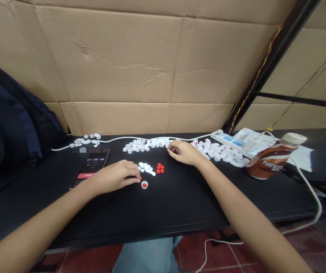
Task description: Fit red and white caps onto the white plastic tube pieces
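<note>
My left hand (119,175) is closed in a pinch, with a small red disc (140,178) showing at its fingertips just above the black tabletop. Close by stands a small white cap (144,185) with red inside it. Beyond those fingers lies a cluster of small white discs (147,168), and beside it a group of red discs (160,168). My right hand (183,152) has its fingers curled at the right end of a heap of hollow white caps (142,144). Its fingertips touch or nearly touch a cap; whether they grip one is hidden.
A phone (93,163) showing a timer lies left. More white pieces (219,151) are heaped right, near a power strip (233,143) and a brown bottle (273,159). A white cable (128,138) runs along the cardboard wall (140,68). A dark bag (15,113) sits left.
</note>
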The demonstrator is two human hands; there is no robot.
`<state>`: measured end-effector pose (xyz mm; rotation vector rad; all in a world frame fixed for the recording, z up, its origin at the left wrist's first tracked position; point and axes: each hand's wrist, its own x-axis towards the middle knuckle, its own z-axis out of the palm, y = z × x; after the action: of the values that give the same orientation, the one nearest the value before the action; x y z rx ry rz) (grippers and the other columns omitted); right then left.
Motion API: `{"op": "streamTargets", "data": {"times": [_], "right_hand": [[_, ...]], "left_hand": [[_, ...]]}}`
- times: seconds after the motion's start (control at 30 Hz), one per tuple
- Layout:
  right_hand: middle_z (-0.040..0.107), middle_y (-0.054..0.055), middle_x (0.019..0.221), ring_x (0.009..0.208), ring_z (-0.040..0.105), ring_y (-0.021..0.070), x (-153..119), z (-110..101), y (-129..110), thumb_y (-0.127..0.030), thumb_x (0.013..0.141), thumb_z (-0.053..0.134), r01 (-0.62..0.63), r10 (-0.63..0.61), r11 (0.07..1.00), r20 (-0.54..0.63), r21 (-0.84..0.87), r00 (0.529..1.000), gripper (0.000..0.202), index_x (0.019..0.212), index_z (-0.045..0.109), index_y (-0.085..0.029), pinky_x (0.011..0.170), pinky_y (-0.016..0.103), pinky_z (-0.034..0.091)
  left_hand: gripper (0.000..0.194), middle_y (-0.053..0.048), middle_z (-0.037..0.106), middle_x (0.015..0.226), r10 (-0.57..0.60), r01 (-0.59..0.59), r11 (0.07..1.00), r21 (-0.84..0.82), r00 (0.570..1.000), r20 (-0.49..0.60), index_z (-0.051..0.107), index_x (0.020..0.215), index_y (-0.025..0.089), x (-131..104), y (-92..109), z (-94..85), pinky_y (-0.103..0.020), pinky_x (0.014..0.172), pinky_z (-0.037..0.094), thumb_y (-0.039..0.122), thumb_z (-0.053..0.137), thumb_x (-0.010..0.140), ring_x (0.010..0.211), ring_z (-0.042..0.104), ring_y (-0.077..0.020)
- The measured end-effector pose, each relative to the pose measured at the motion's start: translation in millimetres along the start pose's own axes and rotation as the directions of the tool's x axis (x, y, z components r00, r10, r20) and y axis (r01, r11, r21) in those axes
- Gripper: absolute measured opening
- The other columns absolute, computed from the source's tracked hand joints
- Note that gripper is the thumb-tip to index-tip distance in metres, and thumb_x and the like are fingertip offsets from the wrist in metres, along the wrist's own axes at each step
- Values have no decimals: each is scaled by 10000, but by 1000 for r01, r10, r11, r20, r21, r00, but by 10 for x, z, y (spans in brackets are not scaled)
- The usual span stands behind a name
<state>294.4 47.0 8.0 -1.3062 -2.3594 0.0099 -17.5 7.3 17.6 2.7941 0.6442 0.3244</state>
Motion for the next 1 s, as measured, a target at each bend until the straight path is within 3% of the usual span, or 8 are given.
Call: {"op": "streamTargets", "data": {"times": [0.2,0.33,0.5,0.67,0.77,0.9,1.0], "right_hand": [[624,23,791,669,542,149,1,4,1,-225,833,515,-10,10,1000,5,-11,1000,115,867,623,-207,629,277,393],[625,27,791,675,548,154,1,6,3,-226,832,512,-11,11,1000,1,-8,1000,113,858,620,-208,635,281,398],[620,27,803,675,544,149,-3,-14,-19,-237,842,510,-16,16,1000,17,-10,1000,128,875,630,-207,632,277,401],[614,26,792,666,537,145,0,-13,-29,-226,836,513,-19,20,1000,26,-24,999,133,884,634,-198,629,275,399],[616,29,797,665,537,145,3,-8,-27,-223,834,515,-24,25,999,32,-24,999,130,882,632,-197,627,275,397],[616,26,795,662,535,144,4,-4,-26,-232,840,515,-23,24,999,28,-22,999,133,892,633,-200,623,274,396],[614,25,787,660,535,143,3,-7,-30,-239,844,518,-15,15,1000,29,-16,999,132,893,634,-200,621,272,396]], "left_hand": [[157,0,681,961,-63,67,997,46,995,-81,678,951,214,9,46,-36,-312,898,422,279,535,953,903,616,-150],[212,-33,650,1063,-95,128,973,190,980,-175,655,1079,212,6,-15,3,-324,871,422,261,476,977,965,603,-175],[210,-29,630,1116,-70,114,948,297,985,-156,673,1067,241,-3,-103,83,-331,882,402,284,489,975,985,593,-181],[196,-20,669,1040,-81,104,976,194,990,-119,666,1024,214,11,-121,91,-323,904,400,261,480,981,984,607,-170],[162,-26,673,1016,-89,107,988,109,984,-152,660,1039,206,17,-93,78,-322,898,420,239,528,952,965,614,-171],[131,-21,673,984,-87,67,994,-89,968,-237,669,998,199,21,56,33,-278,858,461,247,575,920,917,619,-144],[108,0,686,964,-23,-14,979,-202,984,-178,683,955,214,29,186,12,-262,857,465,240,585,916,898,623,-126]]}}
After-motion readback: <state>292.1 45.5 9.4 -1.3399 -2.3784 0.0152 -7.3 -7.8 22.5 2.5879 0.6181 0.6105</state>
